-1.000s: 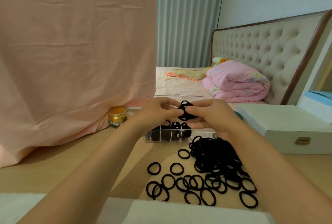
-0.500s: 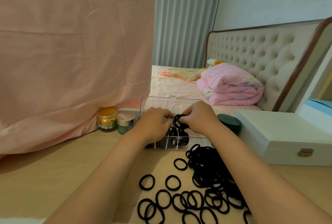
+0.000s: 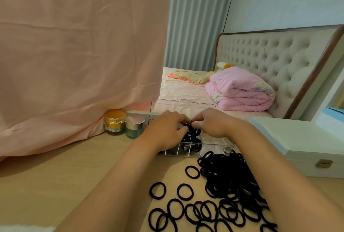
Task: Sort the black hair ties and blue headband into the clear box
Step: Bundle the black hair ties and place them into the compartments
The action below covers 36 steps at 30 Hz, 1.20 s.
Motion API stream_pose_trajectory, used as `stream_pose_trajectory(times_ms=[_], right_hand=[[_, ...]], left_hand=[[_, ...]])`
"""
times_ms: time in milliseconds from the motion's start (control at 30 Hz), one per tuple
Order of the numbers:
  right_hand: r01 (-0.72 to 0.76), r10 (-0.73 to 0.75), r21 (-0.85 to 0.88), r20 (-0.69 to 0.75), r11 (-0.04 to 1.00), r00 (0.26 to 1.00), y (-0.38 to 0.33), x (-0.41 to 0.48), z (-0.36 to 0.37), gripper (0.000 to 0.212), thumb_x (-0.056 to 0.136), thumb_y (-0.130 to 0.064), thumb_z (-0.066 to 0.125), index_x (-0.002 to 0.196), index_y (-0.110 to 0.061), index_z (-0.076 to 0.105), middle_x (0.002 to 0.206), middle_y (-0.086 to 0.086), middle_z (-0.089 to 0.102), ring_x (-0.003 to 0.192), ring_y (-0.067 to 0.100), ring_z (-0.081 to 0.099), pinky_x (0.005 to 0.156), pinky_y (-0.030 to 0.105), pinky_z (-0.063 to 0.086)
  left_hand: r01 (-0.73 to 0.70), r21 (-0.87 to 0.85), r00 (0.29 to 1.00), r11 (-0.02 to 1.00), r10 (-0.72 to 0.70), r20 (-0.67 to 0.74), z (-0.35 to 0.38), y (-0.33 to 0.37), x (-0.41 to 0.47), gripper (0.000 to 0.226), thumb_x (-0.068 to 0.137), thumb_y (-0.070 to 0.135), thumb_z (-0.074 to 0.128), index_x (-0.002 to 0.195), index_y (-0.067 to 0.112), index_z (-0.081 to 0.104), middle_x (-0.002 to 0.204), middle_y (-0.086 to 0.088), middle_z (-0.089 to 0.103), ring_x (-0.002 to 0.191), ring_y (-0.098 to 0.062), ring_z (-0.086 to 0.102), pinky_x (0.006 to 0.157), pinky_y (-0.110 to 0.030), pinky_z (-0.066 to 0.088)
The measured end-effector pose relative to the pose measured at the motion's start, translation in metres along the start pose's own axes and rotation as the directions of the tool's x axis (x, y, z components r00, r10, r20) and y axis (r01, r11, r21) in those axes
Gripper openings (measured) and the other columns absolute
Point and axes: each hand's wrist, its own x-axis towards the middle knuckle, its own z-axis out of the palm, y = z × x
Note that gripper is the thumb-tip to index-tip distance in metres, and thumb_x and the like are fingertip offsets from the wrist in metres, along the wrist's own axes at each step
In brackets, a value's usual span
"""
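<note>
Black elastic hair ties (image 3: 229, 174) lie mostly outside the clear plastic divided box (image 3: 214, 149), so I judge the sorting to be well short of halfway. The box stands on the pale wooden bench (image 3: 55, 185) with its lid raised at the back. Its middle compartments already hold dark rings. The compartments toward the right look bare through the wall, and those on the left are hidden behind the left hand (image 3: 165, 131).

The 2 hands meet over the middle of the box. The left hand has its fingers curled and pinches a small bunch of ties (image 3: 188, 126). The right hand (image 3: 214, 123) pinches the same bunch from the other side, thumb and fingertips closed on it. The bunch sits just above the filled compartments; whether it touches the ties below cannot be told. This looks like the moment of tucking 1 more bunch into a compartment.

Much is left. A thick heap of ties sits just in front of the box's right half, and loose single rings (image 3: 191, 209) are scattered nearer the person, some overlapping. The blue headband shows nowhere in view, so I cannot tell whether it is already packed.
</note>
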Motion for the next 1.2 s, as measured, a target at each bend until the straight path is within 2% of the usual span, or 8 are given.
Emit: stream_pose_trajectory(times_ms=[133, 267, 400, 600, 767, 967, 1100, 1200], right_hand=[[0.027, -0.02, 0.062, -0.117, 0.998, 0.993, 0.012, -0.016, 0.001, 0.033, 0.102, -0.022, 0.049, 0.115, 0.001, 0.07, 0.12, 0.022, 0.068, 0.107, 0.037, 0.064, 0.098, 0.048, 0.05], [0.079, -0.077, 0.006, -0.172, 0.997, 0.982, 0.018, -0.028, 0.012, 0.033, 0.101, -0.018, 0.049, 0.122, -0.022, 0.074, 0.124, -0.004, 0.07, 0.105, 0.015, 0.064, 0.092, 0.027, 0.049], [0.178, -0.195, -0.096, -0.206, 0.979, 0.959, 0.021, -0.031, 0.022, 0.033, 0.096, -0.021, 0.049, 0.11, -0.029, 0.078, 0.12, -0.012, 0.065, 0.1, 0.014, 0.059, 0.092, 0.039, 0.05], [0.179, -0.206, -0.338, -0.046, 0.924, 0.977, 0.016, -0.031, 0.032, 0.033, 0.086, -0.034, 0.03, 0.084, -0.027, 0.062, 0.124, -0.007, 0.066, 0.109, 0.014, 0.053, 0.106, 0.041, 0.033], [0.169, -0.181, -0.186, -0.049, 0.968, 0.982, 0.021, -0.031, 0.025, 0.035, 0.08, -0.032, 0.035, 0.077, -0.023, 0.068, 0.117, -0.003, 0.069, 0.106, 0.02, 0.058, 0.103, 0.042, 0.042], [0.162, -0.151, 0.009, -0.311, 0.987, 0.938, 0.03, -0.034, 0.011, 0.035, 0.093, -0.012, 0.05, 0.117, -0.017, 0.075, 0.128, -0.007, 0.067, 0.113, 0.012, 0.062, 0.103, 0.032, 0.048], [0.209, -0.208, -0.021, -0.213, 0.978, 0.955, 0.022, -0.037, 0.019, 0.037, 0.091, -0.019, 0.049, 0.115, -0.024, 0.077, 0.125, -0.01, 0.069, 0.11, 0.012, 0.061, 0.1, 0.037, 0.049], [0.209, -0.243, -0.236, -0.123, 0.949, 0.962, 0.019, -0.034, 0.031, 0.043, 0.092, -0.029, 0.042, 0.12, -0.026, 0.074, 0.134, -0.009, 0.066, 0.125, 0.015, 0.051, 0.112, 0.038, 0.033]], left_hand=[[-0.037, 0.063, 0.999, 0.997, 0.034, 0.038, 0.005, 0.005, 0.002, 0.033, 0.1, 0.037, 0.05, 0.129, 0.032, 0.064, 0.122, 0.009, 0.058, 0.118, -0.013, 0.042, 0.096, -0.036, 0.043], [-0.094, 0.169, 0.995, 0.981, 0.089, 0.037, 0.01, 0.008, 0.004, 0.033, 0.099, 0.031, 0.054, 0.131, 0.034, 0.062, 0.121, 0.009, 0.061, 0.113, -0.017, 0.049, 0.092, -0.035, 0.044], [-0.042, 0.064, 0.997, 0.997, 0.046, -0.068, 0.006, 0.009, 0.003, 0.04, 0.092, 0.032, 0.067, 0.13, 0.035, 0.056, 0.113, 0.014, 0.07, 0.103, -0.012, 0.058, 0.086, -0.038, 0.051], [-0.018, 0.031, 0.998, 0.999, 0.02, -0.056, -0.003, 0.003, 0.002, 0.023, 0.088, 0.038, 0.071, 0.11, 0.036, 0.066, 0.105, 0.021, 0.065, 0.101, -0.005, 0.057, 0.086, -0.034, 0.053], [-0.088, 0.067, 0.996, 0.994, 0.085, 0.04, 0.003, 0.011, 0.0, 0.022, 0.092, 0.043, 0.062, 0.111, 0.037, 0.072, 0.113, 0.015, 0.061, 0.108, -0.008, 0.048, 0.09, -0.038, 0.048], [-0.086, 0.161, 0.989, 0.983, 0.064, 0.137, 0.008, 0.013, 0.001, 0.031, 0.096, 0.048, 0.053, 0.123, 0.039, 0.066, 0.128, 0.011, 0.05, 0.123, -0.011, 0.034, 0.105, -0.037, 0.036], [0.02, 0.023, 0.999, 1.0, -0.021, 0.046, -0.003, 0.01, 0.001, 0.02, 0.095, 0.029, 0.055, 0.108, 0.035, 0.068, 0.119, 0.011, 0.055, 0.116, -0.013, 0.049, 0.096, -0.036, 0.044], [0.04, 0.112, 0.999, 0.993, -0.039, -0.013, -0.008, 0.004, 0.001, 0.022, 0.093, 0.023, 0.053, 0.111, 0.033, 0.063, 0.122, 0.008, 0.057, 0.118, -0.015, 0.046, 0.099, -0.038, 0.042]])
